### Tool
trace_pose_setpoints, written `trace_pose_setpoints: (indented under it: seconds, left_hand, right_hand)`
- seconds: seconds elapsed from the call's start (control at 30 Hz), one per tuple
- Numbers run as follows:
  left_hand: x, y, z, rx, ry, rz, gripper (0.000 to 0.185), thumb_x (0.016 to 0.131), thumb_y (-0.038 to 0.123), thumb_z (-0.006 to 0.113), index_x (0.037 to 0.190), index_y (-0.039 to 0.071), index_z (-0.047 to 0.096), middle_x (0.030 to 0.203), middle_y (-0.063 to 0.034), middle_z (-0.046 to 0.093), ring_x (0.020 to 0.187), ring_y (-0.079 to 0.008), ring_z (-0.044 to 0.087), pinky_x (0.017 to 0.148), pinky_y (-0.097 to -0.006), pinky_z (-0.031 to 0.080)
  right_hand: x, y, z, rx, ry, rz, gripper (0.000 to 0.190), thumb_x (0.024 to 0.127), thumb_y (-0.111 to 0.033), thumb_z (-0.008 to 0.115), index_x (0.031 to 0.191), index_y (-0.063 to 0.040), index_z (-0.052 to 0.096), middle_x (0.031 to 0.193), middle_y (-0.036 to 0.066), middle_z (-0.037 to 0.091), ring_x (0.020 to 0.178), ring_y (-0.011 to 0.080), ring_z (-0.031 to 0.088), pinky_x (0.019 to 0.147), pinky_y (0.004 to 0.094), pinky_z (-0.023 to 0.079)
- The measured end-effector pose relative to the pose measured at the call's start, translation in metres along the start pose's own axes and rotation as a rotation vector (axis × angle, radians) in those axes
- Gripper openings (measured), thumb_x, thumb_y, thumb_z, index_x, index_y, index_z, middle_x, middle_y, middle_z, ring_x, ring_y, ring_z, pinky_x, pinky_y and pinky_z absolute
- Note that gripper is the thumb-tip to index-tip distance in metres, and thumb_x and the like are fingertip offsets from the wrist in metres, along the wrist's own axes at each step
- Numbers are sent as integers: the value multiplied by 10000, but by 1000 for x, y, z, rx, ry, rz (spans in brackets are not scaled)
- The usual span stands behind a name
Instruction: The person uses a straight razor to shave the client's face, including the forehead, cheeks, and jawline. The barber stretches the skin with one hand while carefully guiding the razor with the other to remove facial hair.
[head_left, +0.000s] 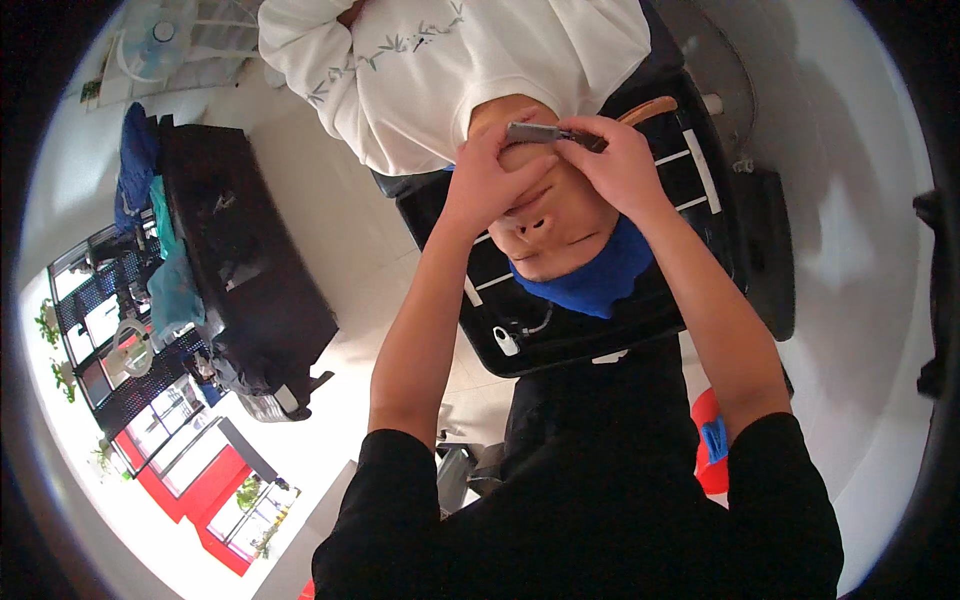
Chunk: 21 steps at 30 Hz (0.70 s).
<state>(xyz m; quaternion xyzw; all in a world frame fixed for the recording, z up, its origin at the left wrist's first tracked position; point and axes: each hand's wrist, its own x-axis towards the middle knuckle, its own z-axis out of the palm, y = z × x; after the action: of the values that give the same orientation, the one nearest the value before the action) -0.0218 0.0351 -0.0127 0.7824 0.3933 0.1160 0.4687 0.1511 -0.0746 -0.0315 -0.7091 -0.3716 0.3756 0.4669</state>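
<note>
A person in a white sweatshirt lies back before me, the head over a black shampoo basin and wrapped in a blue towel. My left hand rests on the person's chin and jaw, thumb and fingers spread on the skin. Between the fingers and thumb of my right hand is a straight razor. Its grey blade lies over the underside of the chin, close to my left fingers. The brown handle sticks out behind my right hand. Whether the edge touches skin cannot be made out.
A white-and-black shower head with a hose lies in the basin's near corner. Left stands a dark salon bed or chair with cloths over it. A pale wall runs along the right. Beside my right arm is a red stool with a blue cloth.
</note>
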Motion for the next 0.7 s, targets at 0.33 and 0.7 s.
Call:
trace_pose_setpoints:
  seconds: [0.33, 0.7]
  left_hand:
    - [1, -3, -3, 94, -11, 65, 794, 730, 454, 865, 1448, 205, 634, 1318, -163, 677, 1264, -324, 612, 1185, -441, 343]
    - [1, 3, -8, 134, -64, 84, 821, 752, 298, 891, 1486, 96, 584, 1399, -180, 646, 1325, -330, 605, 1141, -426, 450]
  right_hand:
    - [2, 4, -5, -63, -67, -51, 286, 870, -213, 809, 1120, -75, 794, 1068, 151, 752, 973, 314, 732, 863, 392, 573]
    - [7, 6, -9, 3, -150, -54, 303, 870, -207, 809, 1137, -65, 789, 1066, 144, 765, 992, 298, 742, 897, 376, 571]
